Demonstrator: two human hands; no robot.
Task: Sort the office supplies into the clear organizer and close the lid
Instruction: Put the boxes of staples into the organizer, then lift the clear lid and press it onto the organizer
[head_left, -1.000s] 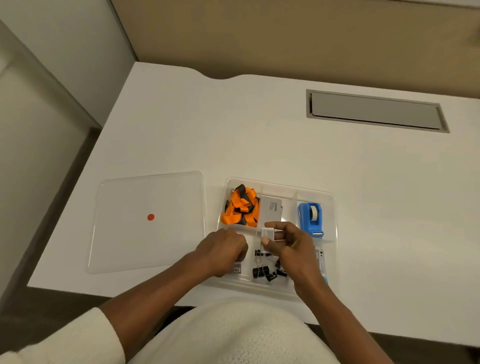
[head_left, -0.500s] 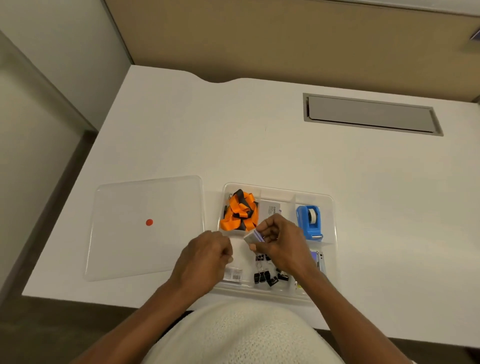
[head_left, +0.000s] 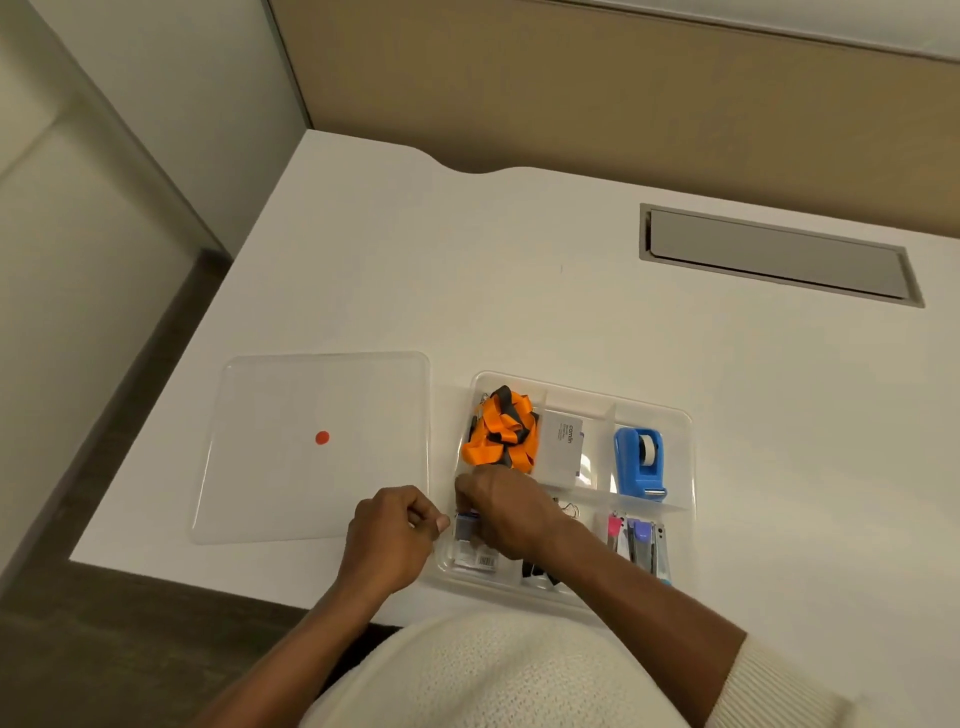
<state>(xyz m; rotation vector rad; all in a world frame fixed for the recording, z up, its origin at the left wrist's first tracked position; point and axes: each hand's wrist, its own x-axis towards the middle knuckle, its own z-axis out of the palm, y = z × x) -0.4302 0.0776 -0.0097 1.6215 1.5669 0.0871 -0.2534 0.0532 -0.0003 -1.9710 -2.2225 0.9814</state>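
The clear organizer lies open near the desk's front edge. It holds an orange lanyard, a white card box, a blue tape dispenser, small staplers, black binder clips and a flat packet. My right hand reaches into the front left compartment, fingers closed on a small white and blue box. My left hand is curled shut at the organizer's left wall, holding nothing that shows. The clear lid with a red dot lies flat to the left.
A grey cable hatch is set in the desk at the back right. A beige partition stands behind the desk. The desk's front edge runs close below the lid and organizer.
My right hand has carried the small box from above the middle of the organizer down and left into the front left compartment. The left hand has stayed beside the organizer's left wall.
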